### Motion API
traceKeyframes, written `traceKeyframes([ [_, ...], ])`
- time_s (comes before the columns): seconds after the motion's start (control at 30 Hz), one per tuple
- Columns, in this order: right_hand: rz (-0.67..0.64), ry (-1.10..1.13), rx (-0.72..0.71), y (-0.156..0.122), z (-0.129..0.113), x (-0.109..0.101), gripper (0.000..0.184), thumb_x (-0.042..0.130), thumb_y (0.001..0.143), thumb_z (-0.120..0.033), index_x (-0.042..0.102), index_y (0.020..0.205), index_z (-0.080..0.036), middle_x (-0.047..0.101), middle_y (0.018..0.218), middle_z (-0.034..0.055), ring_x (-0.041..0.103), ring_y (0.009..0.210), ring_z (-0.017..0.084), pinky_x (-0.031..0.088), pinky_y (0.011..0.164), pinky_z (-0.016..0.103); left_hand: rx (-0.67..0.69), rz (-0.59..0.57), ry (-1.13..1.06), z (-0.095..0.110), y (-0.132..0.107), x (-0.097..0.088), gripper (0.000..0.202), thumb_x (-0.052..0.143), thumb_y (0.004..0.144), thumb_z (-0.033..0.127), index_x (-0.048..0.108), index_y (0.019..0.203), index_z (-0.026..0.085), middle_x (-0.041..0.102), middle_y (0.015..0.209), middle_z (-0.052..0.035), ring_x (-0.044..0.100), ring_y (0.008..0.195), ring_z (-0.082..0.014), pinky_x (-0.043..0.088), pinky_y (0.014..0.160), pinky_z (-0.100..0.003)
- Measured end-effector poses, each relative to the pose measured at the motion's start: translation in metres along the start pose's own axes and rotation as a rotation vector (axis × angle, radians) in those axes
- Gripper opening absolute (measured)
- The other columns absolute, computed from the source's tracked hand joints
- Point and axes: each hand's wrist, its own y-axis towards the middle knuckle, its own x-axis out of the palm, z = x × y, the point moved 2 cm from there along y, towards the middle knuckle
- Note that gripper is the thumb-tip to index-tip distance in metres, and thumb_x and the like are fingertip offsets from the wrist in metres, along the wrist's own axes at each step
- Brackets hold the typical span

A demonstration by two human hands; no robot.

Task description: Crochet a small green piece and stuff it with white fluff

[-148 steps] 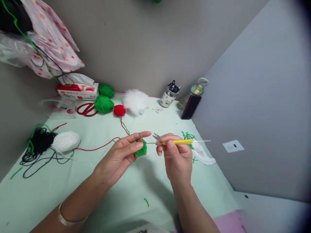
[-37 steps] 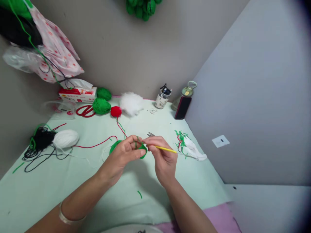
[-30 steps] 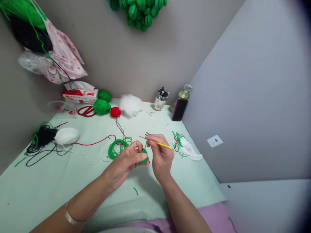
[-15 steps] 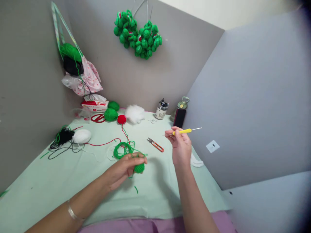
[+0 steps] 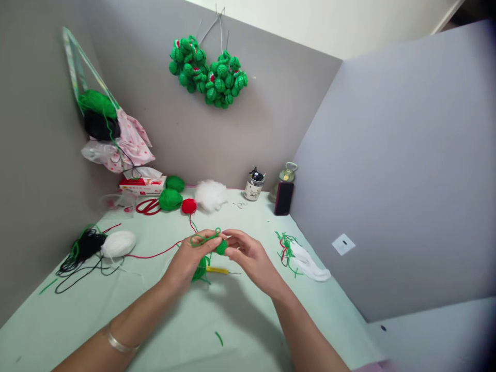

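A small round green crochet piece (image 5: 221, 247) is held up over the table between my two hands. My left hand (image 5: 189, 257) pinches it from the left, and a loop of green yarn (image 5: 204, 238) stands up from those fingers. From the right, my right hand (image 5: 248, 254) has thumb and fingertips closed on the same piece. Just below my hands lies a crochet hook with a yellow handle (image 5: 217, 269), its metal tip pointing right. Beside the handle, a green yarn bundle (image 5: 199, 270) is partly covered by my left hand. The orange thread snips are not visible.
A white yarn ball (image 5: 118, 244) and black yarn (image 5: 87, 245) lie left. Along the back are green yarn (image 5: 170, 199), a red ball (image 5: 189, 206), white stuffing (image 5: 210, 195), a decorated jar (image 5: 253, 188) and a phone (image 5: 284, 199). Yarn scraps (image 5: 285, 245) lie right.
My right hand has put the crochet hook down and moved left to the green piece. Both hands now meet on it, with a yarn loop raised. The view has shifted slightly.
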Motion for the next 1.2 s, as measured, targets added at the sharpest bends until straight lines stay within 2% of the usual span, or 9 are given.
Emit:
traceKeyframes([
  [0.1,0.120,0.038,-0.027,0.019,0.004,0.002,0.021,0.077,0.080,-0.033,0.072,0.096,-0.022,0.071,0.084,0.0011,0.063,0.076,0.016,0.052,0.075,0.032,0.093,0.019,0.086,0.001,0.010,-0.002,0.013,0.085,0.075,0.036,0.083,0.081,0.025,0.073,0.092,-0.0030,0.066,0.095,-0.0221,0.051,0.089,-0.031],
  [0.23,0.334,-0.010,-0.127,0.033,0.009,-0.006,0.013,0.074,0.079,-0.023,0.074,0.092,-0.023,0.074,0.092,0.0019,0.068,0.083,0.017,0.054,0.082,0.033,0.204,0.039,0.200,0.008,0.010,-0.013,0.006,0.082,0.079,0.032,0.085,0.081,0.027,0.071,0.106,-0.0045,0.065,0.101,-0.0231,0.052,0.088,-0.030],
  [0.3,0.370,0.034,-0.149,0.037,0.011,-0.009,0.015,0.071,0.079,-0.020,0.074,0.093,-0.023,0.075,0.097,0.0025,0.070,0.087,0.018,0.055,0.084,0.033,0.270,-0.146,0.401,0.016,0.002,-0.019,0.013,0.072,0.087,0.029,0.085,0.089,0.031,0.074,0.112,-0.0041,0.069,0.101,-0.0218,0.054,0.088,-0.030],
  [0.4,0.389,0.112,-0.165,0.044,0.013,-0.012,0.020,0.065,0.078,-0.014,0.074,0.093,-0.023,0.078,0.104,0.0039,0.071,0.090,0.018,0.057,0.082,0.033,0.218,-0.665,0.648,0.034,-0.011,-0.033,0.032,0.067,0.090,0.019,0.082,0.110,0.039,0.078,0.118,-0.0005,0.073,0.109,-0.0217,0.056,0.099,-0.031],
  [0.47,0.387,0.132,-0.175,0.050,0.015,-0.011,0.024,0.062,0.077,-0.011,0.074,0.095,-0.023,0.078,0.105,0.0046,0.072,0.089,0.018,0.058,0.078,0.032,0.160,-0.759,0.797,0.051,-0.011,-0.046,0.040,0.071,0.089,0.020,0.077,0.121,0.044,0.076,0.129,0.0024,0.072,0.117,-0.0224,0.055,0.102,-0.030],
  [0.67,0.363,-0.040,-0.296,0.066,0.011,0.002,0.029,0.063,0.087,-0.008,0.073,0.107,-0.025,0.077,0.107,0.0034,0.071,0.092,0.017,0.058,0.085,0.031,0.435,-0.089,0.702,0.075,0.040,-0.050,0.012,0.065,0.095,0.036,0.072,0.090,0.028,0.072,0.095,-0.0004,0.069,0.097,-0.0211,0.055,0.092,-0.032],
  [0.83,0.298,-0.371,-0.535,0.076,0.011,0.017,0.030,0.060,0.093,-0.004,0.069,0.112,-0.025,0.073,0.106,0.0057,0.069,0.099,0.018,0.058,0.087,0.031,0.311,-0.158,0.494,0.035,0.075,-0.030,0.005,0.066,0.090,0.027,0.066,0.088,0.023,0.063,0.089,-0.0002,0.066,0.086,-0.0170,0.056,0.083,-0.030],
  [1.0,0.306,-0.569,-0.630,0.077,0.025,0.026,0.037,0.049,0.097,-0.002,0.067,0.120,-0.025,0.068,0.106,0.0091,0.068,0.096,0.019,0.059,0.080,0.031,0.220,-0.203,0.452,0.015,0.084,-0.041,0.006,0.067,0.085,0.026,0.063,0.086,0.021,0.062,0.087,0.0005,0.067,0.083,-0.0172,0.058,0.079,-0.030],
  [1.2,0.202,-0.225,-0.306,0.084,0.032,0.032,0.033,0.052,0.096,-0.012,0.068,0.120,-0.027,0.068,0.118,0.0102,0.066,0.112,0.022,0.056,0.099,0.039,0.222,-0.144,0.520,0.007,0.085,-0.047,0.004,0.062,0.086,0.022,0.058,0.087,0.023,0.064,0.087,0.0001,0.068,0.085,-0.0187,0.058,0.079,-0.032],
])
